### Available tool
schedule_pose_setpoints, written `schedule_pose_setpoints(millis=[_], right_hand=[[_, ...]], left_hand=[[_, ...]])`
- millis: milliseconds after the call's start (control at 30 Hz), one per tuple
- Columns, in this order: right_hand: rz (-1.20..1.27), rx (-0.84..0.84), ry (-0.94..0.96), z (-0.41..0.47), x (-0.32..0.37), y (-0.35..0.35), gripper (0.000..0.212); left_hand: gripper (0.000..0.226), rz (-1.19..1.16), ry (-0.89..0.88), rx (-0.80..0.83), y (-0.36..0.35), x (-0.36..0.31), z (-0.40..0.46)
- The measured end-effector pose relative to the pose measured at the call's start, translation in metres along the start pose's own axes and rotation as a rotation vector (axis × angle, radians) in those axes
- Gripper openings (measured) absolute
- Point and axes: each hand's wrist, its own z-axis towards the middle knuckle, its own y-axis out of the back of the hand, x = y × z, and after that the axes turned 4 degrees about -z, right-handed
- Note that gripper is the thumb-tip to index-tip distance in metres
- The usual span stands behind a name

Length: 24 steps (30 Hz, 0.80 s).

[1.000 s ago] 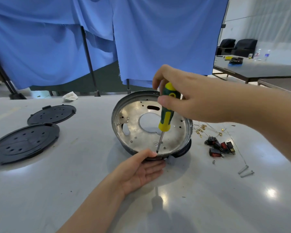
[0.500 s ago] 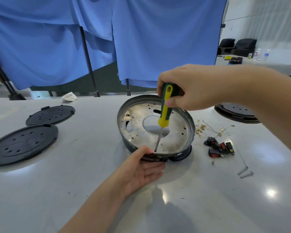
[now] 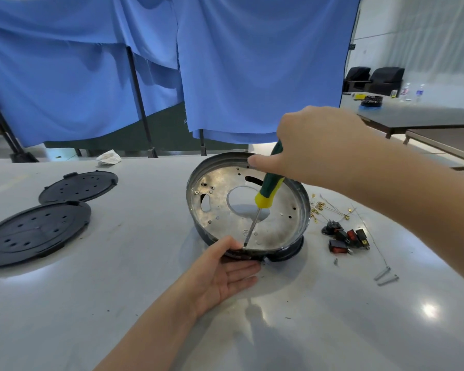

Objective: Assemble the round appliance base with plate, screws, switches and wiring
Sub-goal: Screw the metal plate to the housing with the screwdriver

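- The round base [image 3: 248,207] is sitting tilted on the pale worktop [image 3: 118,290], its open side turned toward the camera, with the metal plate [image 3: 276,223] lying inside it.
- The right hand [image 3: 314,145] is reaching in from the right above the far rim of the base; its grip is clenched round the green top of the screwdriver [image 3: 268,192], with one finger sticking out to the left.
- The screwdriver is slanting down and to the left from that hand, and its thin shaft is meeting the plate near the near rim, where a few small holes are showing.
- The left hand [image 3: 223,271] is lying palm up at the near edge of the base, fingers straight and running under the rim, thumb resting on top of the rim just beside the screwdriver tip; its grip is not curled round anything.
- The switches [image 3: 346,236], black with red faces, are lying in a small heap on the worktop to the right of the base, apart from both hands.
- The thin wires [image 3: 330,208] with brass ends are lying just behind the switches, near the right rim.
- Two silver screws [image 3: 386,275] are lying near the switches, toward the camera.
- Two black round covers [image 3: 38,231] are lying flat on the worktop, well to the left.
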Motion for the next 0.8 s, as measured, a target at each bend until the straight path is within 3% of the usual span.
schedule_pose_setpoints(millis=[100, 200, 267, 400, 600, 700, 800], right_hand=[[0.01, 0.136, 0.014, -0.004, -0.01, 0.0, 0.055], [0.225, 0.381, 0.048, -0.007, -0.024, 0.008, 0.032], [0.307, 0.42, 0.083, -0.006, -0.028, 0.01, 0.025], [0.371, 0.323, 0.129, -0.001, -0.026, 0.004, 0.037], [0.306, 0.14, 0.186, 0.004, -0.014, 0.0, 0.052], [0.182, 0.031, 0.116, 0.007, -0.014, -0.01, 0.063], [0.226, 0.039, -0.002, 0.006, -0.025, -0.024, 0.069]], left_hand=[[0.064, 0.005, 0.006, 0.004, 0.0, 0.0, 0.0], [0.056, 0.007, 0.01, 0.003, 0.0, 0.0, 0.0], [0.057, 0.007, 0.01, 0.0, 0.0, 0.0, -0.001], [0.065, 0.007, 0.014, 0.008, -0.002, -0.001, -0.003], [0.046, 0.003, 0.011, 0.002, 0.0, -0.001, -0.003], [0.063, 0.021, 0.004, -0.002, 0.0, 0.0, -0.002], [0.068, -0.004, 0.002, -0.008, 0.002, 0.0, -0.001]])
